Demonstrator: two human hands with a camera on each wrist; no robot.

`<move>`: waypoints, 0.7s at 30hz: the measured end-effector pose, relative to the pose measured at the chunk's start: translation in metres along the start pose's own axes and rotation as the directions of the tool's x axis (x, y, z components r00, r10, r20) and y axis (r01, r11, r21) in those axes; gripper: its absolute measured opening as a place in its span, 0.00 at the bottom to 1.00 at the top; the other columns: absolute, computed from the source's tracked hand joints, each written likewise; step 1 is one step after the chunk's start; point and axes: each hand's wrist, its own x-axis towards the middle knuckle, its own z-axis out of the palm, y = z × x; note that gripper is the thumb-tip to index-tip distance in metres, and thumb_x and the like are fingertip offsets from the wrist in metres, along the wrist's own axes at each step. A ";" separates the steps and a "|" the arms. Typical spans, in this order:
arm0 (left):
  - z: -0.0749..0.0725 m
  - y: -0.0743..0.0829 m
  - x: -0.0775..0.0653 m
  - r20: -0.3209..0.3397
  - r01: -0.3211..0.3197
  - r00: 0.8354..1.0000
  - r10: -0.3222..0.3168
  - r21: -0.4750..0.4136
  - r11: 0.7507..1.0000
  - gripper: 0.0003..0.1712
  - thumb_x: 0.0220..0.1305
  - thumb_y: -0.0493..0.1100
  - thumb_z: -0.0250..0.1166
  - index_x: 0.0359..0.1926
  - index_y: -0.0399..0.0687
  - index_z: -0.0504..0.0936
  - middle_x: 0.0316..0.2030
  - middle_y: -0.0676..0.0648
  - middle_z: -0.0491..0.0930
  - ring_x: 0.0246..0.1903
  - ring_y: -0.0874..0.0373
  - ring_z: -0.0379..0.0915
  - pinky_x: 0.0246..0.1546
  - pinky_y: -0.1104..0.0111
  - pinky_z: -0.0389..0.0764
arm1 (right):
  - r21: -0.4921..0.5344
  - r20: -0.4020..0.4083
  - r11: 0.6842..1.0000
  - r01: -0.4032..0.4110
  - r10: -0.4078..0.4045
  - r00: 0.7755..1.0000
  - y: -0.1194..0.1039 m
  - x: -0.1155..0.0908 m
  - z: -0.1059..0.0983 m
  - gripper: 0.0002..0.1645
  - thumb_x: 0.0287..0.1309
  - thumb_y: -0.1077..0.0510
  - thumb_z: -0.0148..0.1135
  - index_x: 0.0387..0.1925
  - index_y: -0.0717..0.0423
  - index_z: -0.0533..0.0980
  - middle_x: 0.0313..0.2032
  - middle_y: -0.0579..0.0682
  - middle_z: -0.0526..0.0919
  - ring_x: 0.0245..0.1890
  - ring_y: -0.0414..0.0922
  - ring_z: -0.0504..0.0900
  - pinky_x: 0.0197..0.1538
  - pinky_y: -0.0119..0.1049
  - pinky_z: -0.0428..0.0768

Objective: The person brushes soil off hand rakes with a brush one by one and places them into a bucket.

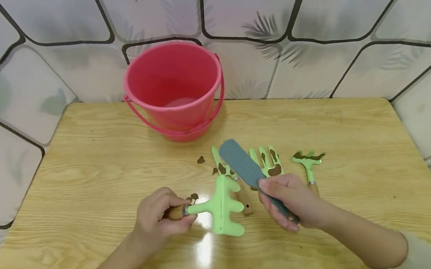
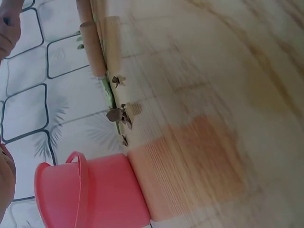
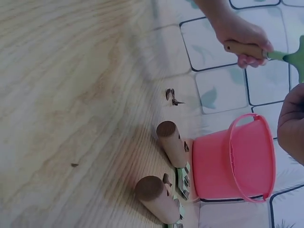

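In the head view my left hand (image 1: 158, 216) grips the wooden handle of a light green hand rake (image 1: 223, 207), its broad toothed head pointing right. The rake head looks clean and is held above the table. My right hand (image 1: 291, 199) holds a flat grey-blue brush-like tool (image 1: 242, 163) by its narrow handle, thumb on top, its wide end tilted up to the left. The rake's teeth are close to the right hand. Behind the two held tools lie a soil-stained green hand fork (image 1: 274, 167) and another narrow green tool (image 1: 221, 165), both partly hidden.
A pink bucket (image 1: 180, 116) with its handle down stands at the table's back edge, by the tiled-pattern wall. A small soiled green rake (image 1: 308, 160) lies at the right. Brown soil crumbs (image 1: 200, 159) are scattered on the wooden table (image 1: 81, 181).
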 end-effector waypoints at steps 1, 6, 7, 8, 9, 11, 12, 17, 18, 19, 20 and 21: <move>0.000 -0.001 0.000 -0.001 0.015 1.000 -0.015 -0.017 1.000 0.19 0.61 0.46 0.65 0.24 0.32 0.76 0.16 0.51 0.69 0.16 0.67 0.58 0.15 0.87 0.60 | -0.018 0.025 0.999 0.036 -0.036 0.999 0.001 -0.003 0.001 0.26 0.74 0.55 0.38 0.20 0.65 0.66 0.06 0.52 0.65 0.02 0.40 0.62 0.01 0.33 0.58; 0.000 -0.003 -0.001 -0.008 0.069 0.998 -0.070 -0.063 0.996 0.19 0.61 0.45 0.66 0.24 0.31 0.76 0.17 0.50 0.70 0.16 0.67 0.59 0.14 0.87 0.61 | -0.113 0.122 0.978 0.177 -0.163 0.979 0.003 -0.018 0.004 0.22 0.73 0.64 0.32 0.23 0.70 0.65 0.07 0.64 0.63 0.02 0.51 0.59 0.02 0.30 0.62; -0.001 -0.003 -0.001 -0.011 0.078 0.997 -0.079 -0.067 0.995 0.19 0.61 0.45 0.66 0.24 0.31 0.76 0.17 0.49 0.70 0.16 0.66 0.59 0.14 0.86 0.61 | -0.125 0.140 0.974 0.187 -0.170 0.975 0.003 -0.020 0.004 0.22 0.73 0.65 0.32 0.23 0.69 0.65 0.07 0.64 0.63 0.02 0.51 0.59 0.02 0.29 0.62; -0.001 -0.003 -0.001 -0.014 0.087 0.996 -0.088 -0.067 0.994 0.19 0.61 0.45 0.66 0.24 0.31 0.76 0.17 0.49 0.70 0.16 0.66 0.60 0.13 0.86 0.61 | -0.133 0.156 0.973 0.190 -0.168 0.973 0.003 -0.021 0.005 0.22 0.73 0.66 0.31 0.23 0.68 0.65 0.07 0.64 0.64 0.02 0.51 0.59 0.02 0.29 0.62; -0.001 -0.003 -0.001 -0.017 0.096 0.995 -0.098 -0.070 0.993 0.19 0.61 0.45 0.66 0.24 0.31 0.76 0.17 0.49 0.71 0.16 0.66 0.60 0.13 0.85 0.61 | -0.143 0.170 0.971 0.191 -0.166 0.971 0.003 -0.022 0.005 0.21 0.72 0.67 0.31 0.24 0.68 0.65 0.08 0.64 0.64 0.03 0.51 0.60 0.03 0.29 0.63; -0.001 -0.002 -0.001 -0.023 0.116 0.993 -0.119 -0.083 0.990 0.19 0.61 0.45 0.66 0.24 0.31 0.76 0.17 0.48 0.71 0.17 0.66 0.60 0.13 0.84 0.61 | -0.164 0.180 0.970 0.178 -0.148 0.972 0.004 -0.022 0.005 0.21 0.72 0.69 0.31 0.24 0.67 0.65 0.08 0.63 0.64 0.03 0.50 0.60 0.03 0.28 0.63; -0.001 -0.001 -0.001 -0.025 0.125 0.991 -0.128 -0.103 0.987 0.19 0.60 0.45 0.66 0.24 0.31 0.76 0.17 0.47 0.71 0.17 0.66 0.60 0.12 0.84 0.61 | -0.175 0.176 0.970 0.167 -0.136 0.975 0.005 -0.022 0.005 0.21 0.72 0.68 0.31 0.23 0.67 0.65 0.07 0.63 0.64 0.03 0.51 0.59 0.03 0.28 0.63; 0.003 0.005 -0.001 -0.033 0.181 0.981 -0.192 -0.215 0.960 0.17 0.59 0.42 0.67 0.24 0.30 0.76 0.18 0.45 0.72 0.18 0.64 0.63 0.13 0.81 0.64 | -0.235 0.131 0.958 0.163 -0.135 0.982 0.006 -0.017 0.008 0.21 0.72 0.68 0.32 0.23 0.66 0.66 0.07 0.62 0.65 0.03 0.50 0.60 0.03 0.26 0.63; 0.003 0.006 0.000 -0.036 0.190 0.979 -0.203 -0.218 0.957 0.17 0.59 0.42 0.67 0.24 0.30 0.76 0.18 0.45 0.72 0.19 0.64 0.63 0.14 0.80 0.64 | -0.246 0.123 0.954 0.174 -0.147 0.981 0.005 -0.015 0.009 0.21 0.72 0.68 0.32 0.23 0.66 0.66 0.07 0.62 0.66 0.03 0.50 0.60 0.03 0.27 0.63; 0.003 0.006 0.000 -0.042 0.199 0.976 -0.213 -0.215 0.956 0.18 0.59 0.42 0.67 0.24 0.30 0.76 0.19 0.45 0.72 0.19 0.63 0.64 0.14 0.79 0.65 | -0.257 0.110 0.950 0.176 -0.153 0.982 0.004 -0.013 0.010 0.21 0.72 0.68 0.32 0.23 0.66 0.66 0.07 0.62 0.66 0.03 0.50 0.61 0.03 0.28 0.63; 0.003 0.006 0.001 -0.048 0.203 0.975 -0.217 -0.206 0.957 0.18 0.60 0.42 0.66 0.24 0.30 0.75 0.19 0.45 0.72 0.20 0.63 0.64 0.15 0.79 0.66 | -0.271 0.096 0.946 0.179 -0.158 0.983 0.002 -0.011 0.011 0.20 0.72 0.68 0.33 0.24 0.66 0.66 0.07 0.61 0.66 0.02 0.50 0.61 0.02 0.29 0.63; 0.003 0.006 0.001 -0.057 0.204 0.974 -0.219 -0.195 0.959 0.18 0.60 0.43 0.66 0.24 0.30 0.75 0.19 0.44 0.73 0.20 0.63 0.64 0.15 0.78 0.66 | -0.284 0.072 0.945 0.161 -0.147 0.987 0.001 -0.009 0.012 0.21 0.72 0.66 0.34 0.23 0.66 0.66 0.07 0.61 0.66 0.02 0.49 0.62 0.02 0.30 0.63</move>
